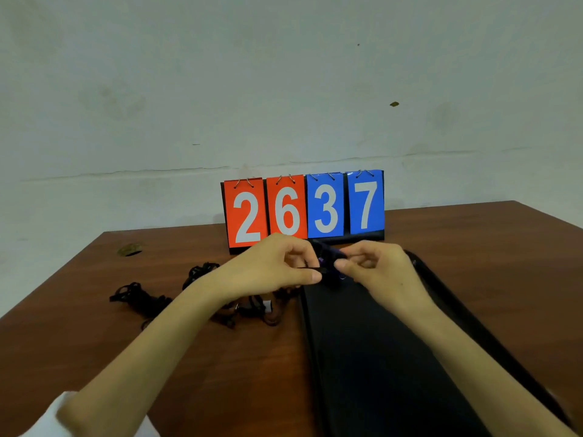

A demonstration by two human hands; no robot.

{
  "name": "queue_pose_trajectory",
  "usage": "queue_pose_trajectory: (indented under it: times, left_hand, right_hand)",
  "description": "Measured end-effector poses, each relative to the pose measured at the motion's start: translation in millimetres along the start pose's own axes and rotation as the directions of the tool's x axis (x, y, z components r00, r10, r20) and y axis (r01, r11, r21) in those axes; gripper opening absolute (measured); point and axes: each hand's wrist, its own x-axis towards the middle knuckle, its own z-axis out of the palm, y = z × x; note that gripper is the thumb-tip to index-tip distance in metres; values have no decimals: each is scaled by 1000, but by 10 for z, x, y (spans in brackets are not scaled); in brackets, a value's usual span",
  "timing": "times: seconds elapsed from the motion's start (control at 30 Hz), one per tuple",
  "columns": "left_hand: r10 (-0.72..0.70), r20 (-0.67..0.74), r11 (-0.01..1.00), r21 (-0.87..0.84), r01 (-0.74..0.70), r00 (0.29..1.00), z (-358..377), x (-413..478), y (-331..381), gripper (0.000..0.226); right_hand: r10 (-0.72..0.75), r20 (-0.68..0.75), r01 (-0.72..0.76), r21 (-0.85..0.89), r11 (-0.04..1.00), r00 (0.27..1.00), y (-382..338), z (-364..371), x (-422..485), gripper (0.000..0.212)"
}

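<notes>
Several black cord bundles (138, 298) are lying loose on the left part of the table (79, 342), beside the left forearm, probably waiting their turn. Moving right, the left hand (271, 266) is pinching a thin strand of a small dark bundle (329, 268) between thumb and forefinger, with the other fingers curled. It seems to be drawing the strand taut so it can be wound or tied. The bundle is hanging in the air between both hands, just above the far end of the black case (378, 357) and just in front of the scoreboard (303, 209). The right hand (378, 269) is gripping the bundle's other side with curled fingertips, steadying it. The case is stretching toward the near right, its long side running toward the table's right edge. Bare tabletop is showing at the far left and far right, while the scoreboard is closing off the far side.
</notes>
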Motion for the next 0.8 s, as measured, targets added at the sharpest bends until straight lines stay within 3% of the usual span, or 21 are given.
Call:
queue_pose_trajectory:
  times: [0.07, 0.17, 0.3, 0.43, 0.67, 0.73, 0.8]
  left_hand:
    - [80, -8, 996, 40, -80, 997, -15, -20, 24, 2]
    - [141, -44, 990, 33, -140, 989, -37, -23, 22, 2]
    - [123, -62, 991, -46, -125, 991, -68, 3, -44, 4]
    - [46, 27, 981, -188, -40, 999, -114, -5, -111, 11]
    - [46, 281, 722, -672, 163, 959, 25, 39, -208, 24]
    - [19, 325, 654, -719, 234, 945, 113, 66, -202, 21]
    - [-33, 356, 667, -688, 286, 934, 186, 81, -181, 18]
  right_hand:
    - [-52, 72, 58, -83, 995, 996, 8, 29, -21, 15]
    - [-69, 214, 73, -13, 997, 974, -2, 40, -35, 13]
    - [-87, 288, 60, 102, 993, 954, -46, 16, -38, 12]
    - [-140, 357, 60, 225, 972, 923, -84, -22, -51, 12]
    - [-142, 351, -32, 448, 894, 926, -113, -50, -56, 12]
    - [-129, 282, -34, 509, 860, 951, -111, -54, -53, 12]
    - [-60, 178, -51, 562, 826, 982, -103, -64, -35, 12]
